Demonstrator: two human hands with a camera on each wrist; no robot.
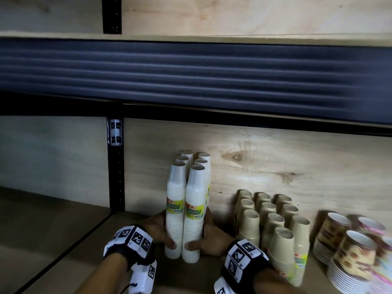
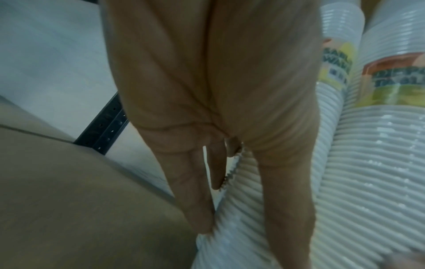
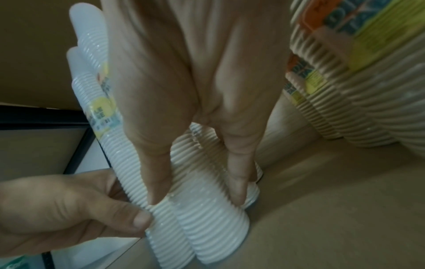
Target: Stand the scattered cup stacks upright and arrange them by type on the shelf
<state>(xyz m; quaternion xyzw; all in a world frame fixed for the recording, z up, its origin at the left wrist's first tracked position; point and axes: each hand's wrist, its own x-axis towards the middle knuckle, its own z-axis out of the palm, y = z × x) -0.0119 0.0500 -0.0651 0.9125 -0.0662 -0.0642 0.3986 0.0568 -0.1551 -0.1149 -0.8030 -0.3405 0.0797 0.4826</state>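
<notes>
1. Left hand [image 1: 158,231] grips the left front white cup stack [image 1: 175,211]; thumb on its front, fingers round the side.
2. Right hand [image 1: 209,236] grips the right front white cup stack [image 1: 194,215] likewise.
3. Both stacks upright, touching, on the shelf [image 1: 89,247]; more white stacks right behind them.
4. Labels orange/yellow/green, blurred; "…WARE" partly readable.
5. Right of the right hand: upright tan cup stacks [image 1: 273,221], same label style.
6. Further right: patterned cups [image 1: 352,249], blurred.
</notes>
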